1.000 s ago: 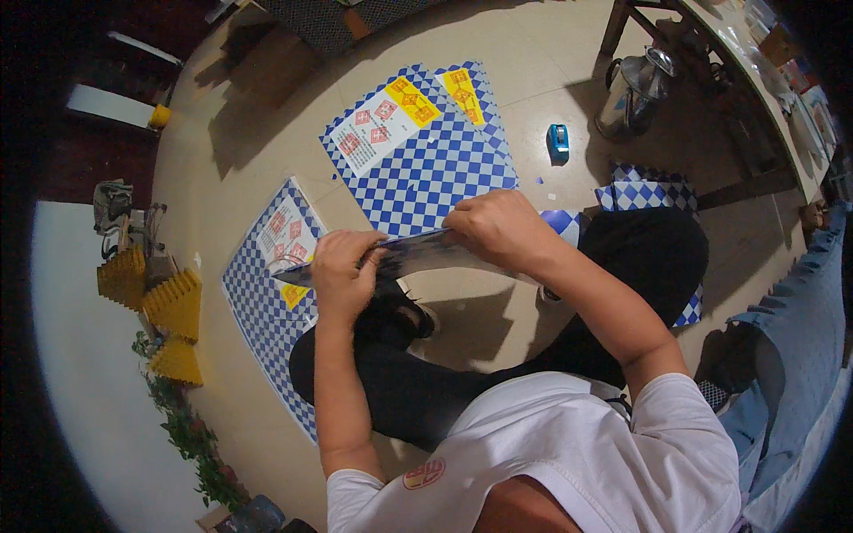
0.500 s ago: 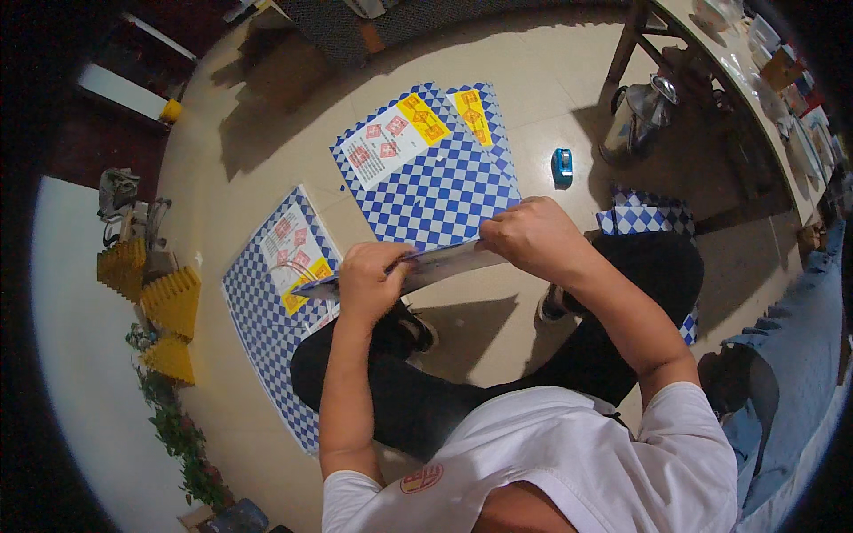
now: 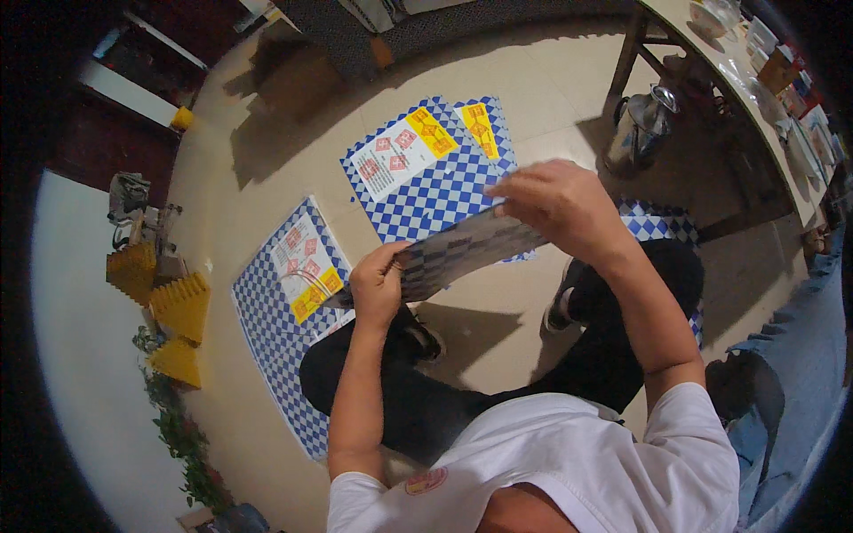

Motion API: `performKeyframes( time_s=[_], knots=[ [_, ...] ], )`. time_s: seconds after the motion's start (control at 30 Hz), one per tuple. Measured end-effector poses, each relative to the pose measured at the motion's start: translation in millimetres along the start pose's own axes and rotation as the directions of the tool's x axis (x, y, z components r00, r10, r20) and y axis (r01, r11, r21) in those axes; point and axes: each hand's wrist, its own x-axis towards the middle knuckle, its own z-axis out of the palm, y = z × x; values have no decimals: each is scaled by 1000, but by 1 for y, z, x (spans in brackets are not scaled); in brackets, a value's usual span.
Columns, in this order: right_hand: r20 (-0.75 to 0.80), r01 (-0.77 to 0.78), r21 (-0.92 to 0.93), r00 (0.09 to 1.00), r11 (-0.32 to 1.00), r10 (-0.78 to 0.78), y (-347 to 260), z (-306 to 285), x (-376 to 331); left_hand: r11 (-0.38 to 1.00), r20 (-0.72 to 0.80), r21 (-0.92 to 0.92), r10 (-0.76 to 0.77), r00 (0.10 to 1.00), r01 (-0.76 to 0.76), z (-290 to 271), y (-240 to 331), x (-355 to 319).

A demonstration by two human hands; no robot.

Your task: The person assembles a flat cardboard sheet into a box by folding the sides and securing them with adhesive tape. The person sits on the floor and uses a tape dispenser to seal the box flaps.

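- The left hand [image 3: 378,282] is closed on the checkered sheet [image 3: 466,258], thumb on the near face, pinching the upper edge toward its left end.
- The right hand [image 3: 560,209] is at the sheet's right end, back of the hand up, fingers curved and pointing left; they are blurred, so whether they grip or only touch cannot be told.
- Both forearms reach forward from the lower edge, the right bent more at the elbow.
- The sheet is tilted on edge in the air above the floor [image 3: 458,351], in front of the knees, its near face in shadow.
- Beyond it, overlapping blue-and-white checkered sheets with labels [image 3: 418,200] lie on the floor; a checkered stack [image 3: 280,333] lies left, partly behind the left knee.
- A metal jug [image 3: 633,142] stands on the floor near the bench [image 3: 706,49]; its contents are hidden.
- A bowl [image 3: 713,16] sits on the bench, with something clear over it.
- A dark pot [image 3: 244,518] is at lower left, next to a plant [image 3: 184,435].
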Motion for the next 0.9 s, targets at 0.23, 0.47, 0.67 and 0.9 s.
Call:
performKeyframes(
  time_s=[0.23,0.47,0.67,0.9],
  knots=[
    [-359,-284,137,878,949,315,43,-9,-15,885,-123,-428,-261,957,186,-14,-21,-3],
    [6,-309,853,811,420,584,114,16,-51,626,-104,-750,-429,897,212,-6,-58,-18],
    [54,-304,880,828,366,558,102,28,-55,574,-59,-780,-463,884,249,0,-55,-21],
    [42,-327,874,788,359,615,87,28,-48,518,63,-772,-515,855,369,-6,-69,-29]
  ],
)
